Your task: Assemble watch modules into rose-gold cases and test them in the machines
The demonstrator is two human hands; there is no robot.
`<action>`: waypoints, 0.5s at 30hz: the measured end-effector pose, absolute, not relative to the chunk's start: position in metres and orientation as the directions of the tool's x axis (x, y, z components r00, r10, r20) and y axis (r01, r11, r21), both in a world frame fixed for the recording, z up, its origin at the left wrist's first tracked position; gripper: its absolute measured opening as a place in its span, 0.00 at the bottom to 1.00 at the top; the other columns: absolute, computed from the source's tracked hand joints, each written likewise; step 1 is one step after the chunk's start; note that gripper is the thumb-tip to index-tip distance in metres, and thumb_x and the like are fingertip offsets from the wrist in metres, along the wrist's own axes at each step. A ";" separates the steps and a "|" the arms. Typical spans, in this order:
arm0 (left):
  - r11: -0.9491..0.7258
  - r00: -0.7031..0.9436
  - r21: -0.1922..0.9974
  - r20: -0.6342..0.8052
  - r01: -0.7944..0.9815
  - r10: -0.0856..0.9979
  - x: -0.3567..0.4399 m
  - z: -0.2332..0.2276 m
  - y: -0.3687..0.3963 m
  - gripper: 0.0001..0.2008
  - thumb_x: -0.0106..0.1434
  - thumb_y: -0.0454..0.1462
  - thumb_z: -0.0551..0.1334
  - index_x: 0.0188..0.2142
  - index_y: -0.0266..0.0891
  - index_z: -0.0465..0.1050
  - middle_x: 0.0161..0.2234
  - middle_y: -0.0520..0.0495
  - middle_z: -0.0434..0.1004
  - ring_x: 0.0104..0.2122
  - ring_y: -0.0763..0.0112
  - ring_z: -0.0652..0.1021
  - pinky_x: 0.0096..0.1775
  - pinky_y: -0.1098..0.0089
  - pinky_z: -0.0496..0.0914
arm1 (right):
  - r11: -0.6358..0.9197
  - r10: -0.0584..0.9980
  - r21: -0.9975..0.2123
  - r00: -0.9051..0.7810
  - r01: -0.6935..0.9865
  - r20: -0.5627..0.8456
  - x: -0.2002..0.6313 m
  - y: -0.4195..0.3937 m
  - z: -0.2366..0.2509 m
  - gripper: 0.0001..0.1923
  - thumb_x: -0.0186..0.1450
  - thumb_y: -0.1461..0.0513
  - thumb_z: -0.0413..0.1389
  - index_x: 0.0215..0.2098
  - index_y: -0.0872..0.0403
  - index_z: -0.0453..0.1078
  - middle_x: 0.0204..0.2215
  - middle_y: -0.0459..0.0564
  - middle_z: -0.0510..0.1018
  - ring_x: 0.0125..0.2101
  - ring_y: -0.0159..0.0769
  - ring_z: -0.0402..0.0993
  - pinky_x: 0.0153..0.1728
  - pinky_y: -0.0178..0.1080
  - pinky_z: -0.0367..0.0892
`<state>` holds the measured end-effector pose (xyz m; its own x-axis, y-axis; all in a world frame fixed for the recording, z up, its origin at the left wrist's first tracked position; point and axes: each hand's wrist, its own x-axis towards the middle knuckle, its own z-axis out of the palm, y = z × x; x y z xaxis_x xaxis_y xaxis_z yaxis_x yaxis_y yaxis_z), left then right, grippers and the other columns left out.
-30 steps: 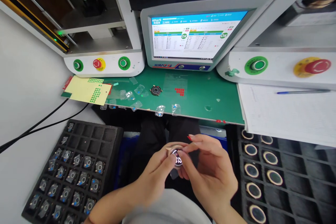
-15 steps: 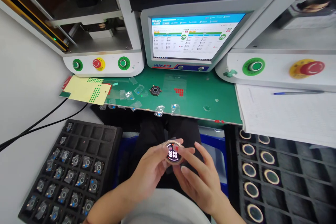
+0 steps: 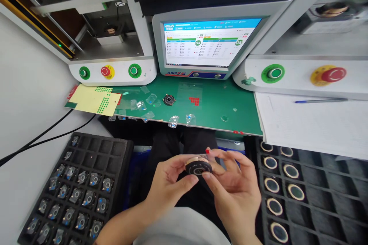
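Over my lap I hold a round smartwatch body (image 3: 198, 166) with its dark sensor back facing up toward me. My left hand (image 3: 171, 180) grips it from the left, thumb on the lower rim. On the opposite side my right hand (image 3: 234, 180) also has hold of it, thumb at the lower right edge. A small red sticker (image 3: 207, 151) shows at the tip of my right index finger, beside what looks like clear film on the watch's far edge. The watch's screen side is hidden beneath.
A black foam tray (image 3: 115, 168) of film-wrapped watch parts lies left; another tray (image 3: 312, 199) holding round watches lies right. On the green bench (image 3: 241, 111) are a loose watch back (image 3: 169, 100), red stickers (image 3: 194, 101) and film scraps. A monitor (image 3: 212, 46) stands between two button-fronted machines.
The watch has been turned over from its lit screen to its dark back. My right hand has shifted up and right, its thumb now on the rim and a red sticker at its index fingertip.
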<state>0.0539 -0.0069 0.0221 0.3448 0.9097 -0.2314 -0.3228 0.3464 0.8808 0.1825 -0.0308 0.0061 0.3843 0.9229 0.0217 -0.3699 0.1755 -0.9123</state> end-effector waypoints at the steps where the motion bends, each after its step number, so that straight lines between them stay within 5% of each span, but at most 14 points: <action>1: 0.322 0.319 0.895 -0.221 -0.308 0.922 0.055 0.023 -0.007 0.13 0.61 0.43 0.71 0.44 0.41 0.82 0.43 0.42 0.84 0.45 0.59 0.81 0.51 0.64 0.73 | 0.178 0.922 -0.918 0.385 -0.355 0.030 0.182 -0.032 0.007 0.24 0.60 0.73 0.63 0.50 0.46 0.67 0.42 0.46 0.78 0.30 0.26 0.81 0.36 0.30 0.77; 9: 0.152 0.248 0.984 -0.124 -0.097 0.961 0.049 0.030 -0.009 0.04 0.62 0.35 0.69 0.38 0.38 0.80 0.37 0.44 0.82 0.39 0.63 0.81 0.41 0.70 0.76 | 0.269 0.913 -0.956 0.345 -0.115 0.216 0.185 -0.033 0.010 0.29 0.60 0.73 0.62 0.54 0.45 0.63 0.47 0.49 0.78 0.36 0.33 0.82 0.50 0.47 0.75; 15: 0.179 0.196 0.980 -0.159 -0.088 0.968 0.051 0.031 -0.018 0.02 0.67 0.35 0.65 0.39 0.40 0.74 0.36 0.47 0.84 0.36 0.67 0.83 0.39 0.72 0.77 | 0.385 0.797 -0.919 0.475 0.078 0.374 0.192 -0.034 0.021 0.29 0.57 0.77 0.62 0.52 0.48 0.68 0.38 0.48 0.79 0.38 0.38 0.79 0.39 0.44 0.78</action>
<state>0.0507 -0.0181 0.0310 0.1958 0.9676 -0.1592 -0.0879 0.1790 0.9799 0.1923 -0.0336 0.0207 0.4745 0.7967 0.3743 0.0784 0.3853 -0.9195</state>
